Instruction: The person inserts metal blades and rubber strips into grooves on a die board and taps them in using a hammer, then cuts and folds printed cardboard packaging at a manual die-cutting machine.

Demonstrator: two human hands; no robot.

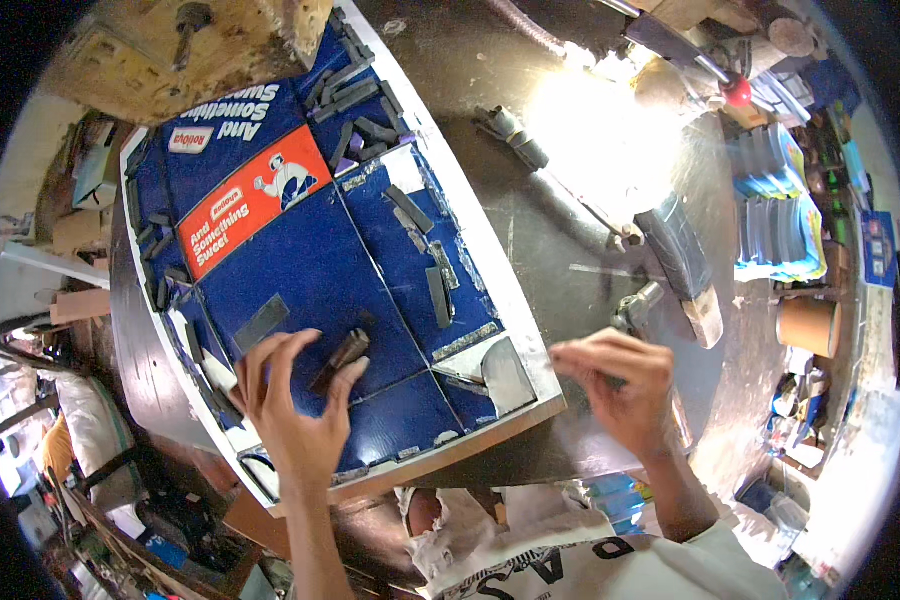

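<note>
Dial: clock face centred on the blue panel (300,265), twelve at the top of the view.
Panel: blue with a red band (255,200), inside a white rim (490,245), on a dark table (610,440).
Left hand (295,400): over the panel at six o'clock; thumb and fingers spread and curved, tips apart.
Dark block (348,350): at five o'clock, just beside the left thumb; contact cannot be told.
Right hand (620,380): beyond the rim at four o'clock; fingertips drawn together, any small item between them not visible.
Dark strips (350,98): clustered at one o'clock, more at three and nine; fixed or loose, cannot tell.
Grey slip (261,322): flat, at seven o'clock.
Hand tool (682,255): dark-handled, on the table at three o'clock.
Progress, judged: partway; strips lie along both long sides, few along the six o'clock edge, and rough pale patches remain uncovered at four.
</note>
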